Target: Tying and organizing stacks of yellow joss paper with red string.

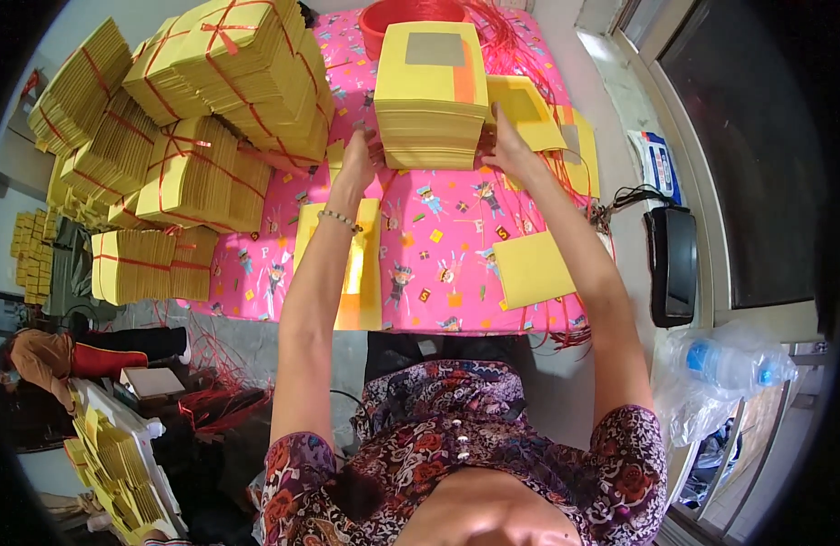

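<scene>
A tall stack of yellow paper (429, 136) stands at the far middle of the pink table. Its top sheet has a grey square and an orange strip. My left hand (358, 156) is at the left side of the stack, with fingers against its edge. On the opposite side, my right hand (507, 147) presses in with its thumb raised; some of its fingers are hidden. Loose yellow sheets (529, 114) lie just beyond my right hand. Beneath my left forearm is a shiny yellow sheet (370, 273), and another yellow piece (534, 270) lies by my right forearm.
Yellow bundles tied with red strips (247, 77) are piled at the left. A red basin (411, 14) and loose red strips (520, 45) sit at the back. On the right ledge are a black case (670, 264) and a bagged bottle (725, 364). Another person (47, 359) is at the left.
</scene>
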Tool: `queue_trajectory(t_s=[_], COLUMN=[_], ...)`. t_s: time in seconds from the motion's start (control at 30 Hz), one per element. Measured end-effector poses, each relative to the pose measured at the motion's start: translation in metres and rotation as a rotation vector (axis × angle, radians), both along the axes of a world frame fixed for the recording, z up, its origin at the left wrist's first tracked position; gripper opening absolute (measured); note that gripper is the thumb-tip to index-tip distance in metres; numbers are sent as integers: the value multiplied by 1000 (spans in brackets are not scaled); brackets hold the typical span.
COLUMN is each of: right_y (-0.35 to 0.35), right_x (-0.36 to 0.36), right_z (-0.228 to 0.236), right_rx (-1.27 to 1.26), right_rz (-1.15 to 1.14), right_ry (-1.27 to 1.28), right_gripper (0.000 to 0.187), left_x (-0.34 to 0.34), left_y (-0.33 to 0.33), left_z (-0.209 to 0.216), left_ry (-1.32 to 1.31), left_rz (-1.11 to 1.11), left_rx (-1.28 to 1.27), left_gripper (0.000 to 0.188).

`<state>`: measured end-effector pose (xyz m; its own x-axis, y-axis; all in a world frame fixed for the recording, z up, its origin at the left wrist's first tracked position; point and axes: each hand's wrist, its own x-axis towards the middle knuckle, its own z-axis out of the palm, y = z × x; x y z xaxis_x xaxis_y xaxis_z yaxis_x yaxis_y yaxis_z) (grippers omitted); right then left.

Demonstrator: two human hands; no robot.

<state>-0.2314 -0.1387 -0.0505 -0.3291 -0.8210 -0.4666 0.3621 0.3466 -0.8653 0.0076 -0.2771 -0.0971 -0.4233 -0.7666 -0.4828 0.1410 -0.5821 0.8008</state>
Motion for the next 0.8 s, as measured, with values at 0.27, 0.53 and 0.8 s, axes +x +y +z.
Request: queue_trajectory(t_s=[0.27, 0.53, 0.8], right_y=[-6, 6, 43], right_x=[26, 24, 39], right_z=[1, 5, 11], right_rx=[-153, -136, -84], right_rz=[-3, 83, 28], right_ry=[-57, -110, -34], right_gripper=[77, 71, 74], left_x=[-34, -30, -20], left_y=[29, 42, 83], left_z=[35, 42, 56], left_ry=[74, 114, 51], left_rz=[-63, -87, -75], left_rx=[-123, -93, -95], left_gripper=[57, 49, 54])
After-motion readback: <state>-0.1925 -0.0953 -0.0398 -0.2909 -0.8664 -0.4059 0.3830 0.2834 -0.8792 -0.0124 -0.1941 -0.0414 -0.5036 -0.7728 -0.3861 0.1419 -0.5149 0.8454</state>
